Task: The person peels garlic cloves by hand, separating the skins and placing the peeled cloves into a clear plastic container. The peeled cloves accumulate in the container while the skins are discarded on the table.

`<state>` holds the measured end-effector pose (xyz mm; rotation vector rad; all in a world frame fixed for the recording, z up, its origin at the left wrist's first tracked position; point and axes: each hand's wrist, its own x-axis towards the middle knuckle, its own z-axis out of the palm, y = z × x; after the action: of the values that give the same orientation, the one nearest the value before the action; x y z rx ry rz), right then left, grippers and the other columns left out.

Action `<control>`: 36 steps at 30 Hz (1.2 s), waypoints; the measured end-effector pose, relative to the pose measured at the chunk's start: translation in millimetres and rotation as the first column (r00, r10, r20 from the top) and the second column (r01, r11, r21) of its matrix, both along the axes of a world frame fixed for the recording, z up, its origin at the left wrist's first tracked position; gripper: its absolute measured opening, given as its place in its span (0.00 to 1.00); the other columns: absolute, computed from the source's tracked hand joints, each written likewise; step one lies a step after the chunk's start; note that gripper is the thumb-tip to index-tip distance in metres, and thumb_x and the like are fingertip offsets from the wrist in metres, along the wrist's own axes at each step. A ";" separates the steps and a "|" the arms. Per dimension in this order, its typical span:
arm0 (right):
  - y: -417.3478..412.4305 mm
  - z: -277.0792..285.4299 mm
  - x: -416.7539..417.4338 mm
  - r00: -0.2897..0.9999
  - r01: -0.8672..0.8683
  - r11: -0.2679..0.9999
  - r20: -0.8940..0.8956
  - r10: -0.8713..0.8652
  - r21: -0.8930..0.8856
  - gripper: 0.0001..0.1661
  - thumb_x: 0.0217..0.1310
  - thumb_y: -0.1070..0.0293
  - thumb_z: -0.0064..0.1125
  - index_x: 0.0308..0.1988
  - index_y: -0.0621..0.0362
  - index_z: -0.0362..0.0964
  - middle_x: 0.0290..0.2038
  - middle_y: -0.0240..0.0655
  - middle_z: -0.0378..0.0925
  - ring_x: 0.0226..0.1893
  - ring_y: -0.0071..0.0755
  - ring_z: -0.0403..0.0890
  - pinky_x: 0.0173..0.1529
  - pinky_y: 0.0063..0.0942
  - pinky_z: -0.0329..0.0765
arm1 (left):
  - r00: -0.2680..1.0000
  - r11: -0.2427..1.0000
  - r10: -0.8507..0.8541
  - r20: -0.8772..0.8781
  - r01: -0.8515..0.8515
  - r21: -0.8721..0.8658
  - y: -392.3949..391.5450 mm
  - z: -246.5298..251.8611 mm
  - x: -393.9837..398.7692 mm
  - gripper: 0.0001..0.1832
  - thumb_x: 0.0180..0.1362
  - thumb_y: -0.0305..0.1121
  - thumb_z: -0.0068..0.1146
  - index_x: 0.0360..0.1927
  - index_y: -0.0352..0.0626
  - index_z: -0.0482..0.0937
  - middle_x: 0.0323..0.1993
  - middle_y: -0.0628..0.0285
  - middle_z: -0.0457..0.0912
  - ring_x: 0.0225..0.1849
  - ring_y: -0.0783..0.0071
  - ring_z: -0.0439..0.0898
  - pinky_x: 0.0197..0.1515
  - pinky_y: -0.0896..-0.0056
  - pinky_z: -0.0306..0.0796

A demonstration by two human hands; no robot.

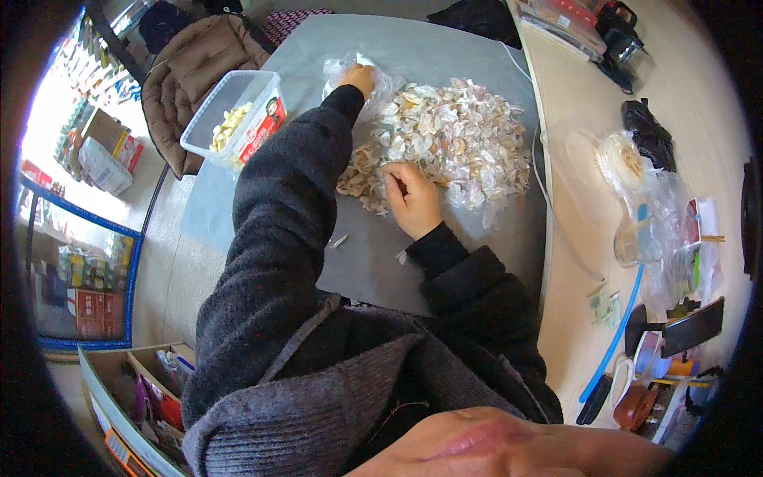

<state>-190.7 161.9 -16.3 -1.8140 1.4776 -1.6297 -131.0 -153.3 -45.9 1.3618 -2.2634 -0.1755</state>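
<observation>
On the grey table (369, 268) lies a broad heap of dry garlic skins (459, 137), with browner scraps (360, 179) at its left end. My left hand (359, 79) reaches to the far side and has its fingers down on a clear plastic bag (384, 92); its fingertips are partly hidden. Curled at the near edge of the heap is my right hand (411, 197), its fingertips turned in, and whether it holds something small is hidden. A clear plastic tub (205, 101) with a red label stands at the left, with peeled garlic cloves (229, 126) inside.
A brown padded jacket (191, 65) lies beyond the tub at the left. Along the right runs a wooden counter (572, 238) with a white cable, a glass cup (635, 244), plastic bags, a blue tube (614, 340) and a phone on a stand (694, 327). An open box (149, 381) stands lower left.
</observation>
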 end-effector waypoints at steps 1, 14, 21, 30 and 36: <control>-1.3 0.7 2.6 1.000 -0.002 1.000 -0.003 0.002 -0.016 0.06 0.53 0.73 0.50 0.35 0.59 0.68 0.30 0.42 0.73 0.28 0.44 0.76 0.31 0.31 0.71 | 0.998 0.999 0.023 0.052 -0.021 -0.035 -6.0 -5.2 7.2 0.16 0.50 0.34 0.47 0.44 0.54 0.76 0.46 0.54 0.72 0.47 0.55 0.73 0.49 0.59 0.67; -7.2 -16.9 -14.1 0.974 0.007 0.990 0.223 -0.039 0.143 0.05 0.55 0.72 0.51 0.34 0.61 0.69 0.18 0.33 0.70 0.19 0.20 0.68 0.24 0.20 0.66 | 0.563 0.767 -0.517 -0.645 0.639 -0.057 -4.7 61.3 48.4 0.21 0.60 0.48 0.39 0.40 0.41 0.76 0.37 0.57 0.78 0.39 0.64 0.76 0.42 0.64 0.69; -7.1 -19.0 -7.2 0.975 -0.065 0.981 0.220 0.024 0.180 0.05 0.55 0.72 0.51 0.33 0.61 0.69 0.21 0.34 0.71 0.20 0.22 0.70 0.25 0.21 0.67 | 0.966 0.893 -0.104 0.238 0.196 -0.404 -21.2 75.5 81.4 0.19 0.51 0.49 0.49 0.37 0.47 0.77 0.38 0.57 0.78 0.40 0.60 0.77 0.45 0.65 0.70; -4.5 -14.5 -9.1 0.974 -0.059 0.982 0.225 0.017 0.182 0.06 0.56 0.70 0.49 0.31 0.62 0.69 0.20 0.35 0.71 0.20 0.24 0.70 0.25 0.23 0.66 | 0.970 0.986 -0.162 0.184 0.164 0.004 40.6 95.5 55.9 0.24 0.42 0.52 0.55 0.32 0.39 0.79 0.35 0.48 0.79 0.41 0.52 0.76 0.43 0.60 0.70; -6.4 -16.0 -10.2 0.961 -0.074 0.983 0.275 0.026 0.167 0.09 0.59 0.68 0.47 0.31 0.62 0.69 0.19 0.32 0.71 0.19 0.22 0.69 0.25 0.22 0.66 | 0.975 0.954 -0.202 -0.093 0.217 0.204 72.5 105.7 76.5 0.19 0.51 0.48 0.51 0.37 0.43 0.77 0.23 0.65 0.76 0.22 0.77 0.72 0.25 0.75 0.67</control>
<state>-201.0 155.5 -32.3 -1.4555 1.3921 -1.5934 -54.5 -80.8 59.8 1.1918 -2.3797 -0.5451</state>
